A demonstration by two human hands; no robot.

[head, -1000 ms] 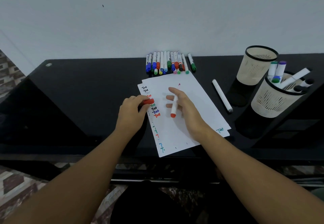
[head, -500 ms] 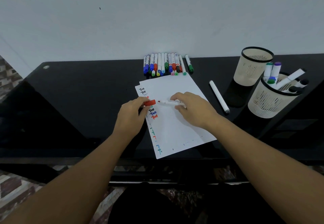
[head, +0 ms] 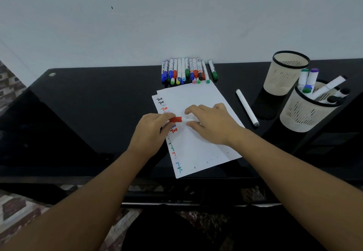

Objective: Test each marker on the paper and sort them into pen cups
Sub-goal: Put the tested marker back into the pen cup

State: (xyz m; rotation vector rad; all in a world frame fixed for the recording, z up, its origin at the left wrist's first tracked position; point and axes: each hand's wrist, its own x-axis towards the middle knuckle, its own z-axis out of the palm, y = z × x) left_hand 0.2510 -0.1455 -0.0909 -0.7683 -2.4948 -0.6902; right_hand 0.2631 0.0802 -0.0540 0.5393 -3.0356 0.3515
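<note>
Both hands meet over the white paper [head: 198,146] on the black bench [head: 88,113]. The left hand [head: 151,132] pinches a red cap [head: 175,119] between thumb and fingertips. The right hand [head: 213,122] curls its fingers around the white marker [head: 190,118], whose barrel lies level and points at the cap; the two look to be meeting, though blur hides whether the cap is seated. Two sheets lie stacked, the lower one showing handwritten test words in black, red, blue and green down its left edge. Behind the paper is a row of markers [head: 188,70], about a dozen, caps towards the person. One lone white marker [head: 247,107] lies right of the paper. Two beige pen cups stand at the right: the far cup [head: 285,73], and the near cup [head: 306,113] holding roughly six markers.
</note>
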